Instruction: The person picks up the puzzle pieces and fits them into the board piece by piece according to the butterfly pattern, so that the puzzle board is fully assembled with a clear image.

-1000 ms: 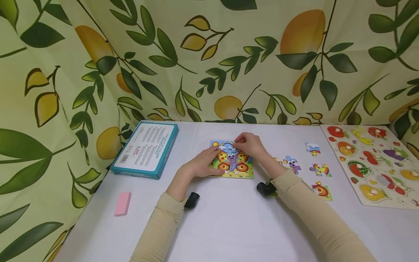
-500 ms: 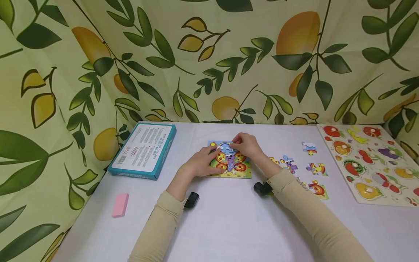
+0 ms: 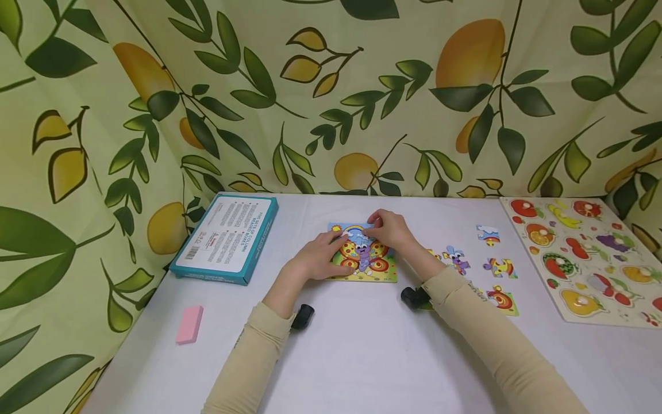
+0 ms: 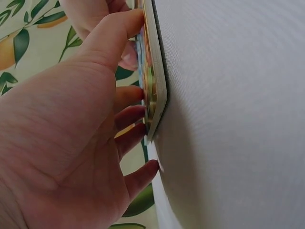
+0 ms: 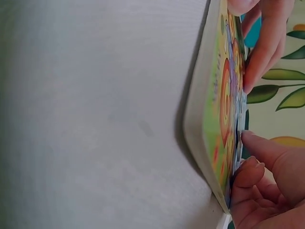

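Note:
A butterfly jigsaw puzzle in a flat square tray lies on the white table, under both hands. The left hand rests on its left side, thumb and fingertips spread over the picture. In the left wrist view, the little finger of that hand reaches beyond the tray's corner. At the top right of the puzzle, the right hand has its fingers curled and appears to pinch a puzzle piece, mostly hidden by the fingers. The right wrist view shows the thumb and curled index finger of this hand at the puzzle's surface.
Loose jigsaw pieces lie to the right, among them a cloud piece, a yellow piece and a spiral piece. A fruit puzzle board lies at far right. Left are a teal-edged box and a pink block.
The whole head view has shifted slightly. Both hands stay on the puzzle, with only tiny movement of the right fingers at its top edge.

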`<state>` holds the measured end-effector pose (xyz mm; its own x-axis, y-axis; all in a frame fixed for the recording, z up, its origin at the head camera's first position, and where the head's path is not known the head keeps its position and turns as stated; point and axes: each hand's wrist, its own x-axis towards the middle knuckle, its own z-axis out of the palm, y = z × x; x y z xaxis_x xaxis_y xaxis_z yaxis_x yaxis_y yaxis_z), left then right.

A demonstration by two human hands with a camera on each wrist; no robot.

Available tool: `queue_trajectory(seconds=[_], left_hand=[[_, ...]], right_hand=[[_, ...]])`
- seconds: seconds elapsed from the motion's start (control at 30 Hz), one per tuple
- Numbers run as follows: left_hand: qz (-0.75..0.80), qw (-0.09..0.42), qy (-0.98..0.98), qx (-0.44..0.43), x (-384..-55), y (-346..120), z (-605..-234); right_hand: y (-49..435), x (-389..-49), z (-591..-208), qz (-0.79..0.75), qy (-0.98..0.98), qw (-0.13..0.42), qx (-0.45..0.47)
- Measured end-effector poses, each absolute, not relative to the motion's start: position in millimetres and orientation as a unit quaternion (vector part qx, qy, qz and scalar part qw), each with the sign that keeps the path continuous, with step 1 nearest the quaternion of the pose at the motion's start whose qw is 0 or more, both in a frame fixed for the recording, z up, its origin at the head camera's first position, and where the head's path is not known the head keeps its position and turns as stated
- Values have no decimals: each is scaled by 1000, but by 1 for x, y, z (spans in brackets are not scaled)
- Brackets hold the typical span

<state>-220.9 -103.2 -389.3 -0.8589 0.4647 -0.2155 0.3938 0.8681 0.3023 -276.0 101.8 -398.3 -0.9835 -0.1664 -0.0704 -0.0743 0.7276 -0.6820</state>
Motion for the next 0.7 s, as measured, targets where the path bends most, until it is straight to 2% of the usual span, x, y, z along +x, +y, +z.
queue_trajectory(seconds=[0.3,0.53,0.7], left_hand=[[121,126,958,228,-221,-101,-388],[82,83,958,261,-225,-97,-387],[69,82,954,280,-228,-94,-386]], right_hand=[[103,-277,-398,-358,928,71,-73],[101,-279,-397,-360,928,72,-69],[106,-280,-395,-369,922,91,-74]])
